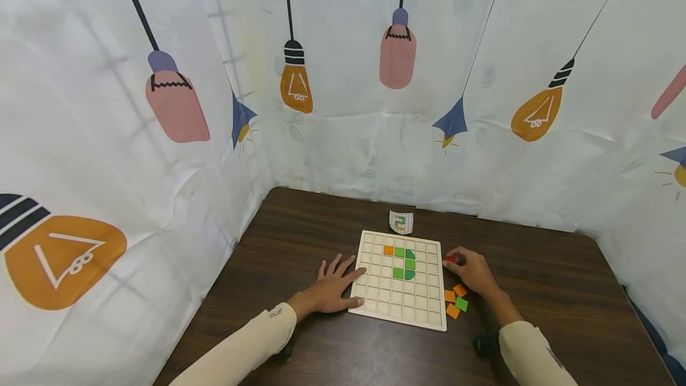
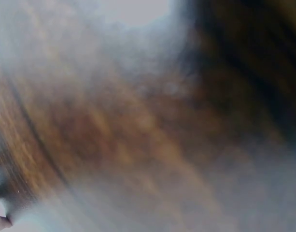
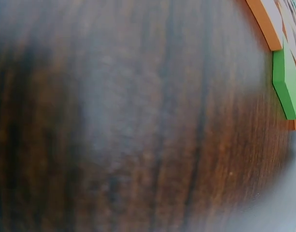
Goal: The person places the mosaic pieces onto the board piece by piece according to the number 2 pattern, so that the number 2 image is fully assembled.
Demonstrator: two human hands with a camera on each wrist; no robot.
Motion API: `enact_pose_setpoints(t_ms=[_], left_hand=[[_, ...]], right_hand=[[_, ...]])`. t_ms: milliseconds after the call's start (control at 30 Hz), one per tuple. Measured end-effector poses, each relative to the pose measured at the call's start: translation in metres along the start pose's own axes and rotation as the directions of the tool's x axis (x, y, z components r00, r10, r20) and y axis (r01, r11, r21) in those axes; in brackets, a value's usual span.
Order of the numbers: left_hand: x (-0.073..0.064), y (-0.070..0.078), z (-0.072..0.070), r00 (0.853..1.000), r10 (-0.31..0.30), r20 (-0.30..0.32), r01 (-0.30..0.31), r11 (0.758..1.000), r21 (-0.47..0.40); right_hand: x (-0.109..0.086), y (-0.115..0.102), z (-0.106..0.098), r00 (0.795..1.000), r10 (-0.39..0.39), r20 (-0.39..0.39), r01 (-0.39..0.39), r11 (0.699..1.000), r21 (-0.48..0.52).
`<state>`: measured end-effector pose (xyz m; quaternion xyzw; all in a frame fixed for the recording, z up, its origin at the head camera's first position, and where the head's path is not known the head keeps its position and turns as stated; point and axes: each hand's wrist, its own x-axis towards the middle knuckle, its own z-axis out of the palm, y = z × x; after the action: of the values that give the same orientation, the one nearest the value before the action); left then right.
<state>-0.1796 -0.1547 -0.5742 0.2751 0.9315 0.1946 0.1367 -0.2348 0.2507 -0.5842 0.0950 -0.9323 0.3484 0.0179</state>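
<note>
A white grid board (image 1: 396, 305) lies on the dark table in the head view. My left hand (image 1: 333, 290) has its fingers spread, with thumb and a fingertip on the board's left edge. At the right edge, my right hand (image 1: 474, 271) pinches a small red piece (image 1: 449, 259), partly hidden by the fingers. On the grid sit an orange square tile (image 1: 388, 250), several green square tiles (image 1: 399, 252) and two dark green rounded tiles (image 1: 409, 275). The left wrist view is mostly blurred table, with a bit of finger at its lower left corner.
Loose orange tiles (image 1: 452, 311) and a green tile (image 1: 461, 304) lie beside the board's lower right edge; the right wrist view shows a green tile (image 3: 285, 79) too. A small printed card (image 1: 401, 223) stands behind the board. A patterned white curtain (image 1: 343, 153) surrounds the table (image 1: 557, 290).
</note>
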Motion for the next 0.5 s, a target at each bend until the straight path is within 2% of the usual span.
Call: enact_pose_setpoints(t_ms=[367,500], left_hand=[[0.000,0.000,-0.001,1.000,0.000,0.005,0.000,1.000,-0.001],[0.000,0.000,-0.001,1.000,-0.001,0.004,0.001,1.000,0.001]], right_hand=[[-0.004,-0.010,0.001,1.000,0.013,-0.005,-0.012,0.994,0.111],[-0.004,-0.019,0.002,0.999,0.038,0.024,-0.041,0.986,0.159]])
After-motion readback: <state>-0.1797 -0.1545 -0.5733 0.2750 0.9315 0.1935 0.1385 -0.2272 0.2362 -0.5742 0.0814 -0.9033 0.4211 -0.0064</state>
